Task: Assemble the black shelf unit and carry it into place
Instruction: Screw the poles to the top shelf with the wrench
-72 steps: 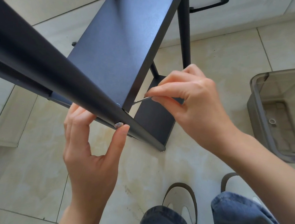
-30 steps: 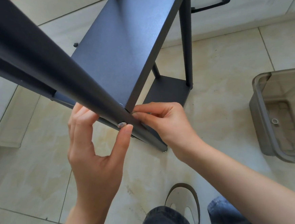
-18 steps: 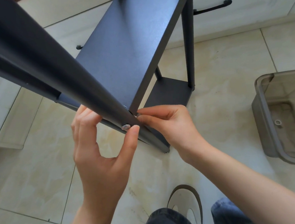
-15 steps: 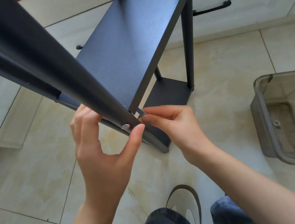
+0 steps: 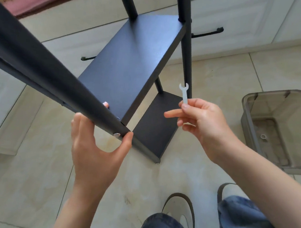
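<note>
The black shelf unit [image 5: 132, 62] stands on the tiled floor, seen from above, with a middle board and a lower board [image 5: 156, 121]. Its near black post [image 5: 41, 74] runs from the upper left down to the floor. My left hand [image 5: 96, 145] grips this post from below, thumb beside a silver bolt head [image 5: 116, 134], fingertips showing over the post's far side. My right hand [image 5: 201, 121] is off the shelf, to its right, pinching a small white flat wrench [image 5: 184, 94] upright, jaw end up.
A grey translucent plastic bin [image 5: 278, 127] stands on the floor at the right, a small ring in its bottom. White cabinets with black handles [image 5: 206, 34] run behind the shelf. My jeans and a slipper [image 5: 179, 211] are at the bottom.
My right hand has pulled away from the joint under the middle board, moving right and up with the white wrench now in plain view. My left hand stays on the post by the bolt.
</note>
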Demonstrator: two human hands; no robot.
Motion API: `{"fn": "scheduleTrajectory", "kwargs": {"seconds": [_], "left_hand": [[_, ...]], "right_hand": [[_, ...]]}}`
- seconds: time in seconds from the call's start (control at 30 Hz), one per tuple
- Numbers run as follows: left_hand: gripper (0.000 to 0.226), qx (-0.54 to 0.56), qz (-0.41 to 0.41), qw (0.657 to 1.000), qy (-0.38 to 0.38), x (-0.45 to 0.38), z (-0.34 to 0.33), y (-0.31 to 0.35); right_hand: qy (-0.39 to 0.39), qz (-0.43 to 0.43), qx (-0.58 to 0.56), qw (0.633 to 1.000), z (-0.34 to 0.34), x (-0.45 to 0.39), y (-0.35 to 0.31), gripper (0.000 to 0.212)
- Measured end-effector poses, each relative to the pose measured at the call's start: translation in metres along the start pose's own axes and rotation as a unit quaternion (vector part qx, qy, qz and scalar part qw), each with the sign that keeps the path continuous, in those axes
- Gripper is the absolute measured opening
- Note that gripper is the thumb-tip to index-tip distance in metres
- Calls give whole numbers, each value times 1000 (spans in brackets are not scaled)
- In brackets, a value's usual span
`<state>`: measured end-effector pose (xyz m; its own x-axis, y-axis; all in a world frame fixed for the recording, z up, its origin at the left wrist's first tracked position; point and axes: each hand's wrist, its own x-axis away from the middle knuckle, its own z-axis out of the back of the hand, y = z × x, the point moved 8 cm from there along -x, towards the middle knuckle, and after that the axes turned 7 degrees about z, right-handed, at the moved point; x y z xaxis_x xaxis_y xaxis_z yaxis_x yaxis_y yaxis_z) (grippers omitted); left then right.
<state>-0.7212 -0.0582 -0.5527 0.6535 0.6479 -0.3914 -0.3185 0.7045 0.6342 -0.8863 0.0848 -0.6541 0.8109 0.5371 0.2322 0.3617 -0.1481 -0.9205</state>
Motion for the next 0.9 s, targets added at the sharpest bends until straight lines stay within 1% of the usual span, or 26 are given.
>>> {"fn": "scheduleTrajectory", "kwargs": {"seconds": [0.13, 0.27, 0.4, 0.47, 0.53, 0.57, 0.67, 0.7, 0.73, 0.8, 0.9], "left_hand": [[69, 21, 56, 998, -22, -4, 16, -18], [64, 11, 58, 997, -45, -4, 26, -32], [56, 7, 53, 998, -28, 2, 35, -42], [62, 12, 65, 998, -10, 7, 37, -44], [71, 17, 98, 995, 11, 12, 39, -49], [71, 28, 125, 991, 23, 15, 39, -52], [71, 115, 221, 968, 35, 27, 30, -60], [64, 138, 249, 958, 35, 32, 25, -63], [50, 143, 268, 952, 30, 35, 20, -65], [20, 106, 274, 956, 15, 39, 13, -65], [11, 67, 266, 962, -2, 36, 10, -66]], "right_hand": [[29, 46, 43, 998, 8, 2, -27, 18], [97, 100, 79, 987, 25, -5, -56, 14], [158, 139, 106, 972, 36, -24, -83, 12], [171, 149, 131, 965, 37, -33, -90, 11], [173, 157, 138, 962, 37, -40, -96, 11], [176, 162, 135, 962, 37, -44, -99, 11], [178, 163, 145, 960, 35, -56, -107, 11], [169, 161, 158, 959, 31, -60, -108, 11], [163, 159, 169, 959, 27, -64, -109, 11], [162, 156, 177, 958, 25, -68, -108, 12], [166, 149, 178, 958, 29, -68, -106, 12]]}}
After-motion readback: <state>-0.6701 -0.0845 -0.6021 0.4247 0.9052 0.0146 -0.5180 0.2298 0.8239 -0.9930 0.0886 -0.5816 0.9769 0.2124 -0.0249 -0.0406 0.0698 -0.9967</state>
